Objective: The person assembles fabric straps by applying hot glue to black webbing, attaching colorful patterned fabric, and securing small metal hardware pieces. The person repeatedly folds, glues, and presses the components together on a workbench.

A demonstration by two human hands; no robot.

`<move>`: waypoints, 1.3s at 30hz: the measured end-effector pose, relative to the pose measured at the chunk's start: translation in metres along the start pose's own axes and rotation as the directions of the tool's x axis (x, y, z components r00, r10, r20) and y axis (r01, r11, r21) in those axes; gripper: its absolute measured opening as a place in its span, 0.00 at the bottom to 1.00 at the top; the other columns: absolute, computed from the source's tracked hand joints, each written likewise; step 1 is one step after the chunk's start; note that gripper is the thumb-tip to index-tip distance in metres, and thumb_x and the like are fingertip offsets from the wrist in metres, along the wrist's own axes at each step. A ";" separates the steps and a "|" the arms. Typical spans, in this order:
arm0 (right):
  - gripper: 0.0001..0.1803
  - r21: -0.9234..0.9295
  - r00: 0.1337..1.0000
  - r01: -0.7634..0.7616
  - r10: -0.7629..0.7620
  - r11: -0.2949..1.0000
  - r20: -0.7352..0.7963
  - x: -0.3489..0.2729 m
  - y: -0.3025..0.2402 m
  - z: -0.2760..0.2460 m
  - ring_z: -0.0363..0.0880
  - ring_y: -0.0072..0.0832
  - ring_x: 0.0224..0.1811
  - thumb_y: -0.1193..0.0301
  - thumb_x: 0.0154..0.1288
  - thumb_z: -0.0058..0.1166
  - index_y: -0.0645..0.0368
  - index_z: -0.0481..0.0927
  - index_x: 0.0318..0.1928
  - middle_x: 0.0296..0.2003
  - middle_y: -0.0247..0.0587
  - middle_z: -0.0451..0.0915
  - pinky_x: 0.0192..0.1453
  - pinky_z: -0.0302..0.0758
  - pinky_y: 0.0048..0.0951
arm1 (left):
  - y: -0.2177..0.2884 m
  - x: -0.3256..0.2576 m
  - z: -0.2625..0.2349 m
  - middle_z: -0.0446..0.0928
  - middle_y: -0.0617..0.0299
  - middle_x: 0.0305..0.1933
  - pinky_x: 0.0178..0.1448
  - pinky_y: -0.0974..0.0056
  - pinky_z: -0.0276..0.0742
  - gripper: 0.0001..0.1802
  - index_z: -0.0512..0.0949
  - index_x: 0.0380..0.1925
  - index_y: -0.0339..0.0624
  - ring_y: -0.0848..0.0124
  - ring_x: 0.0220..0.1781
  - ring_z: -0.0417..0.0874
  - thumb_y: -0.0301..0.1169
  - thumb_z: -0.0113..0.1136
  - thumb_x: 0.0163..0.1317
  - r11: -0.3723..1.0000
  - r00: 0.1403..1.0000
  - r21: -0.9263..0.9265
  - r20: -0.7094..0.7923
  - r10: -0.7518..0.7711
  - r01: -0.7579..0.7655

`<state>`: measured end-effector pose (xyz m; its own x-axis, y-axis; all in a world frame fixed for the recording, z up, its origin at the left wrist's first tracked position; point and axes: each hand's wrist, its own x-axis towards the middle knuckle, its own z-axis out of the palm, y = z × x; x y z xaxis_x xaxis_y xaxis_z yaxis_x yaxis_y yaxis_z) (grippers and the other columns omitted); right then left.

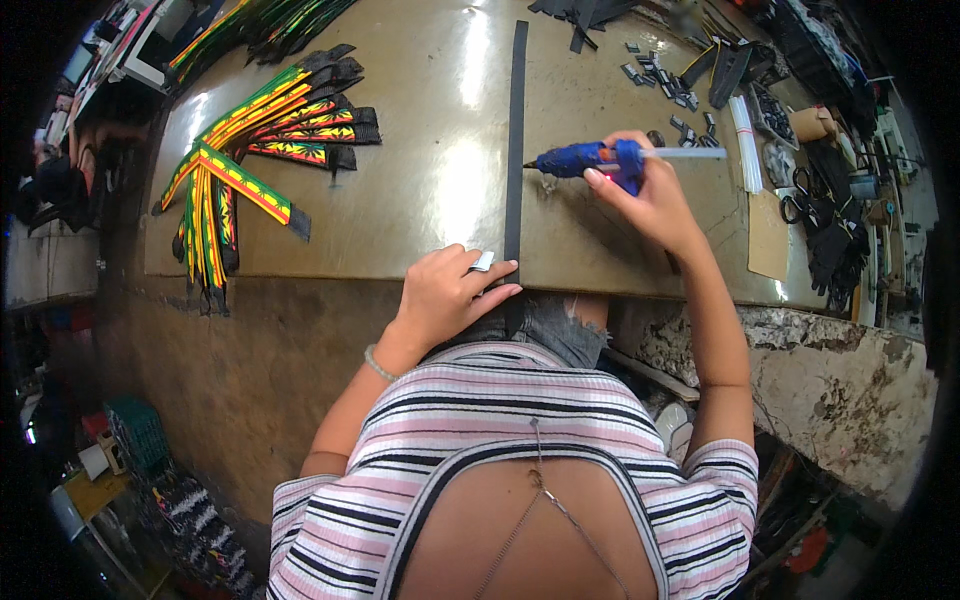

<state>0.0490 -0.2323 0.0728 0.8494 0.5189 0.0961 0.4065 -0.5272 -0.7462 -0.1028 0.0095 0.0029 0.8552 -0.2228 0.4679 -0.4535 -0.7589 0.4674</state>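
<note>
A long black strap (516, 120) runs across the table from the far side to the near edge. At its near end, my left hand (440, 295) is closed, with thumb and forefinger on the strap. A small white tag (483, 261) sits among that hand's fingers. My right hand (652, 200) is wrapped round a blue glue gun (580, 160), its nozzle pointing left, at or just over the strap's right edge; contact is unclear. A pale glue stick (695, 153) juts from the back of the gun.
Red, yellow and green patterned straps (245, 185) lie fanned at left, some hanging over the edge. Small dark labels (670, 80) are scattered at far right. White glue sticks (745, 140), black scissors (795, 195) and black gloves (835, 240) lie along the right side.
</note>
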 end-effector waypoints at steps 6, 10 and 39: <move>0.24 -0.008 0.999 0.006 -0.006 1.000 0.053 0.018 0.002 0.012 0.83 0.29 0.36 0.57 0.65 0.64 0.63 0.74 0.50 0.33 0.45 0.84 0.42 0.76 0.30 | -0.001 -0.003 0.002 0.69 0.67 0.22 0.28 0.63 0.69 0.14 0.88 0.38 0.57 0.68 0.24 0.73 0.43 0.74 0.51 1.000 1.000 -0.017 0.000 -0.020 0.020; 0.24 -0.042 0.994 -0.054 0.058 0.998 0.092 0.017 -0.001 0.010 0.82 0.28 0.34 0.57 0.65 0.64 0.62 0.75 0.50 0.33 0.44 0.84 0.40 0.76 0.30 | -0.002 -0.003 0.001 0.69 0.67 0.21 0.28 0.62 0.69 0.14 0.88 0.38 0.56 0.68 0.24 0.73 0.43 0.74 0.51 0.999 1.000 -0.027 0.006 -0.020 0.020; 0.26 -0.531 0.827 0.548 -0.515 0.647 0.225 0.017 0.000 0.005 0.85 0.47 0.39 0.69 0.56 0.68 0.57 0.74 0.54 0.38 0.51 0.83 0.42 0.80 0.38 | -0.004 0.002 -0.004 0.73 0.68 0.22 0.29 0.62 0.70 0.14 0.87 0.38 0.56 0.67 0.25 0.74 0.44 0.73 0.52 0.995 0.999 -0.095 0.023 -0.033 0.035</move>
<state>0.0616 -0.2205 0.0707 0.4171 0.8522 0.3159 0.9067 -0.4141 -0.0800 -0.1004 0.0147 0.0050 0.8752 -0.2119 0.4349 -0.4452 -0.7045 0.5527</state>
